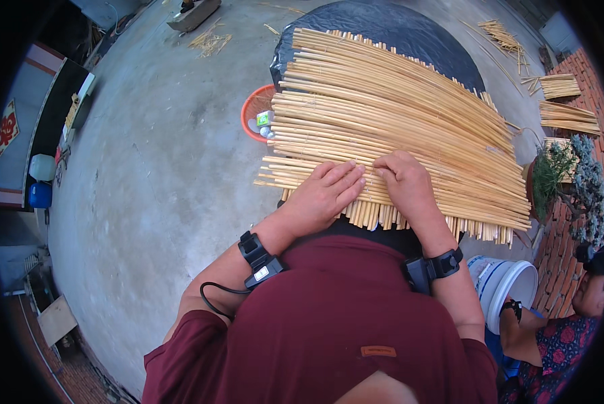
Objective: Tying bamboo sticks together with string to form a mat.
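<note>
A wide layer of straw-coloured reed stalks [396, 101] lies side by side in front of me, running left to right. Cut ends of crosswise stalks [366, 214] stick out along its near edge, and more show at the far edge. My left hand [325, 190] rests on the near stalks, its fingers stretched toward the right. Just beside it, my right hand [408, 185] is bent downward with thumb and fingers drawn together against the stalks. What those fingertips pinch is hidden. Both wrists wear black strapped devices.
Under the stalks is a round, black-covered surface [383, 20]. An orange basket [251, 111] with small packages stands at its left. Potted plants [551, 172], a white bucket [517, 286] and another person [551, 343] are at the right. More stalk bundles [568, 118] lie on brick paving.
</note>
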Available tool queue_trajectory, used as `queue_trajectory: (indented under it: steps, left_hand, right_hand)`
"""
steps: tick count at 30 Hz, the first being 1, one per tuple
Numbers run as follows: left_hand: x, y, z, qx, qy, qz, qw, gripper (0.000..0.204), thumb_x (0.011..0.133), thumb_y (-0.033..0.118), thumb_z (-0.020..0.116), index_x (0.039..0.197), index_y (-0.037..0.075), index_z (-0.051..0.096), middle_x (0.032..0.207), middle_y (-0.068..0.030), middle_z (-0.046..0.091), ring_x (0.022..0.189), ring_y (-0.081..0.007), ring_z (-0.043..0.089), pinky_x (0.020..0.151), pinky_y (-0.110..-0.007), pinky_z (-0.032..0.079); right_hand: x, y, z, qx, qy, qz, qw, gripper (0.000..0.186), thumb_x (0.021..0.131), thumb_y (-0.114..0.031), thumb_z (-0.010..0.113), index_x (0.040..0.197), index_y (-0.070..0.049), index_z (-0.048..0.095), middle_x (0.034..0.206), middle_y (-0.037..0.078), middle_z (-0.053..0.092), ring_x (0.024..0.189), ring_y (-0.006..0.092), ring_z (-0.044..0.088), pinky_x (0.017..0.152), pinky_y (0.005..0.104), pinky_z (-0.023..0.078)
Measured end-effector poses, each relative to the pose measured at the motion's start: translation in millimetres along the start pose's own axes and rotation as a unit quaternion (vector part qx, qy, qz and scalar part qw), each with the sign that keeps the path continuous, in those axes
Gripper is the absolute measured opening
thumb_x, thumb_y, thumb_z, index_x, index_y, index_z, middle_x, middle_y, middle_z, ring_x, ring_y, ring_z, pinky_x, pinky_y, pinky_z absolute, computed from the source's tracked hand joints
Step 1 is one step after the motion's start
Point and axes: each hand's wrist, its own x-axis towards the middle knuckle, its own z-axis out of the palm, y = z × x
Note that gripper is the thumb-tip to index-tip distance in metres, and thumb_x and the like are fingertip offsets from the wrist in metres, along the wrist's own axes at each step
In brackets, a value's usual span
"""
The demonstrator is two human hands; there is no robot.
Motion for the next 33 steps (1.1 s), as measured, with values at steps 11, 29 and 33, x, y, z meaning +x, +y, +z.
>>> queue_trajectory:
  steps: [11,29,33]
  left_hand:
    - [42,-11,-27,-0.06,-0.035,-0.024,0.997,0.052,0.073,0.001,0.064,0.125,0.002,0.055,0.133,-0.017,0.056,0.126,-0.0338,0.05,0.103,-0.044,0.039]
    - [69,-24,-52,-0.093,-0.118,-0.064,0.987,0.054,0.074,0.007,0.074,0.124,0.002,0.055,0.126,-0.0157,0.06,0.124,-0.0341,0.052,0.102,-0.042,0.041]
    - [69,-24,-51,-0.093,-0.116,-0.061,0.987,0.056,0.073,0.008,0.076,0.125,0.002,0.055,0.126,-0.0159,0.06,0.124,-0.0338,0.052,0.102,-0.042,0.041]
  right_hand:
    - [-6,-36,-47,0.084,0.079,-0.056,0.992,0.014,0.082,0.003,0.059,0.091,-0.002,0.069,0.085,0.012,0.064,0.08,0.0293,0.063,0.072,0.035,0.051]
    - [-34,-15,-51,-0.062,0.117,-0.208,0.969,0.019,0.067,-0.006,0.075,0.077,-0.008,0.059,0.081,0.004,0.056,0.078,0.0249,0.055,0.07,0.0358,0.04]
    - [-44,-19,-63,-0.037,0.057,-0.223,0.972,0.016,0.069,-0.008,0.075,0.073,-0.008,0.059,0.076,0.005,0.055,0.073,0.0253,0.054,0.067,0.0357,0.041]
